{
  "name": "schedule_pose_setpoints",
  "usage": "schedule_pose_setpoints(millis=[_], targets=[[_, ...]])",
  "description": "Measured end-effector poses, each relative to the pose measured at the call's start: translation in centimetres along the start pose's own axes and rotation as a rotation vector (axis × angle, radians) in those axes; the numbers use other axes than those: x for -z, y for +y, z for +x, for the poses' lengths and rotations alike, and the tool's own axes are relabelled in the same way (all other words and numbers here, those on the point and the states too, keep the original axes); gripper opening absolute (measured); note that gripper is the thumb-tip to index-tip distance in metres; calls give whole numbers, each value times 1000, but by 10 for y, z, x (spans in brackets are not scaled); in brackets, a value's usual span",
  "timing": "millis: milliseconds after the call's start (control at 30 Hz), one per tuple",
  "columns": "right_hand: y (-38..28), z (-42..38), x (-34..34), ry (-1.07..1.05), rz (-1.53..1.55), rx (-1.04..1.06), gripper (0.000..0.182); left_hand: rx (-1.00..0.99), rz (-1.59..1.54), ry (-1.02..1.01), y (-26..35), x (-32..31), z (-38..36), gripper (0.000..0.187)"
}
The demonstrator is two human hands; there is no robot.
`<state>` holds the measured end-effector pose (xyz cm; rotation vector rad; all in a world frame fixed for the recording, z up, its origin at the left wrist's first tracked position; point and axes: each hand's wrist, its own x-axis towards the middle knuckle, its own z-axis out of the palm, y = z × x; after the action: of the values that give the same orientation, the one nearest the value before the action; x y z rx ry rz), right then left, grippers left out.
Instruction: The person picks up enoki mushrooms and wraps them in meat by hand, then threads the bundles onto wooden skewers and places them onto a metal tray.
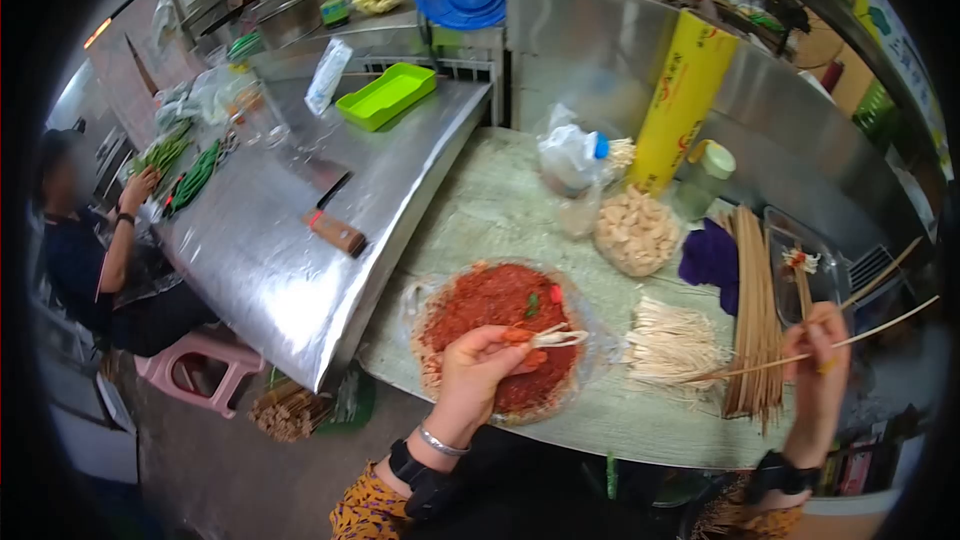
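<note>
My left hand [470,370] pinches a small bundle of enoki mushrooms [560,338] above a round bowl or bag of red minced filling [480,300]; its fingertips are smeared red. Bamboo skewers [872,322] are gripped in my right hand [822,345], at the right edge of the table. One of them points left across the loose skewers [757,310], and another bears a red-and-white piece [800,260] at its tip. Between my hands lies a pile of white enoki mushrooms [672,348].
Behind are a bag of pale chunks [636,230], a yellow roll [685,100], a jar [708,180] and a purple cloth [710,262]. A cleaver [335,232] and green tray [388,97] rest on the steel table [270,280]. Another person [90,240] sits at left, handling green vegetables [165,150].
</note>
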<state>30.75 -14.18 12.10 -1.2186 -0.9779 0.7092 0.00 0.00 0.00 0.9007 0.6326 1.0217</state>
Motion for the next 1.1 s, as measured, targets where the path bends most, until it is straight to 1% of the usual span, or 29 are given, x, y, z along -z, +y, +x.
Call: schedule_pose_setpoints(millis=[33, 67, 100, 133, 200, 300, 367, 467, 500, 533, 567, 633, 667, 700, 767, 800, 833, 900, 967, 1000, 1067, 1100], targets=[[-1, -3, -1, 16, -10, 4, 14, 51, -63, 36, 2, 4, 2, 18], [21, -7, -25, 37, 76, 19, 12, 109, -123, 78, 4, 7, 1, 17], [12, -9, -38, 78, 143, -39, 15, 76, -156, 100, 17, -18, 2, 15], [18, -13, -58, 66, 182, -109, 16, 87, -224, 119, 21, -21, 0, 15], [31, -22, -82, -69, 298, -206, 17, 82, -325, 148, 26, -17, -3, 16], [45, -31, -109, -114, 319, -264, 18, 80, -393, 128, 28, -21, -3, 16], [50, -35, -115, -146, 317, -279, 19, 94, -395, 134, 27, -26, -6, 17], [53, -41, -118, -162, 366, -253, 17, 87, -313, 157, 26, -33, -9, 15], [55, -43, -117, -211, 338, -277, 16, 90, -316, 143, 24, -35, -11, 15], [56, -45, -116, -262, 308, -300, 16, 79, -240, 146, 23, -35, -13, 16], [53, -47, -117, -255, 302, -289, 16, 63, -165, 151, 21, -35, -15, 16], [46, -51, -120, -315, 222, -337, 15, 58, -160, 155, 15, -32, -20, 16], [40, -53, -119, -317, 201, -324, 18, 28, -119, 144, 12, -28, -23, 16], [38, -51, -115, -317, 198, -306, 18, -13, -79, 125, 11, -26, -22, 16], [32, -46, -104, -194, 378, -169, 23, -73, -24, 114, 12, -24, -25, 17], [29, -42, -103, -127, 363, -125, 26, -120, 22, 77, 13, -25, -27, 18], [29, -39, -103, -118, 359, -117, 26, -161, 70, 40, 14, -27, -28, 19], [32, -33, -102, -66, 422, -153, 26, -147, 67, 13, 19, -33, -32, 20], [34, -32, -102, -90, 398, -141, 27, -163, 110, -27, 21, -36, -33, 18], [33, -32, -104, -64, 363, -155, 25, -166, 113, -24, 21, -37, -33, 18], [31, -33, -105, -45, 331, -177, 24, -242, 111, -59, 20, -37, -32, 19], [30, -34, -105, -24, 318, -168, 24, -241, 113, -54, 20, -37, -32, 19]])
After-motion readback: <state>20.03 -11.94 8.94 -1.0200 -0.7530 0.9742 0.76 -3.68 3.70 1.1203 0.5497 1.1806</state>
